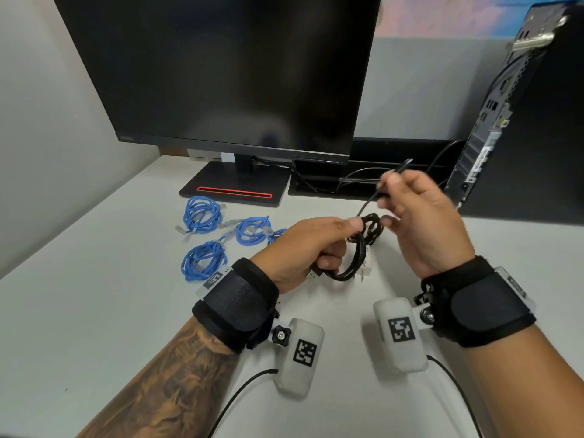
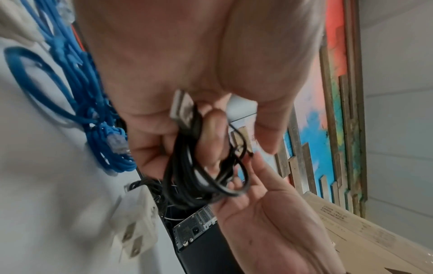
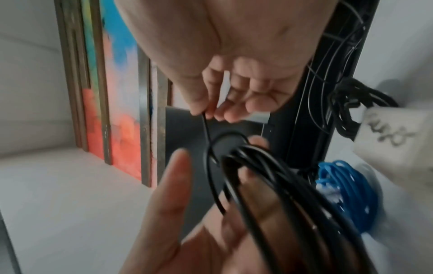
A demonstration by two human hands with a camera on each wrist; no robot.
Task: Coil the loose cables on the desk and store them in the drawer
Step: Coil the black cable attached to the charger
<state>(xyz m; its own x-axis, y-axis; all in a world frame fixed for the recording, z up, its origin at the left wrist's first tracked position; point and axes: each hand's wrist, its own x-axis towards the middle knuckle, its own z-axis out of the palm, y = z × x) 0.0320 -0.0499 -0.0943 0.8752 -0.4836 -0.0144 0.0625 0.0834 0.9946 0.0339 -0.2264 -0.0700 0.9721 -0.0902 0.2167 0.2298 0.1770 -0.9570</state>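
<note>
Black cable (image 1: 363, 248), looped into a small coil, hung above the white desk (image 1: 94, 311) in the left hand (image 1: 309, 248), whose fingers were curled round the bundle; its free end ran up to the right hand (image 1: 420, 216), pinched between thumb and fingertips, the other fingers loosely bent; three blue cables (image 1: 202, 216), already coiled, lay on the desk to the left, near the monitor (image 1: 221, 74) base; a computer tower (image 1: 505, 121) stood at the right.
</note>
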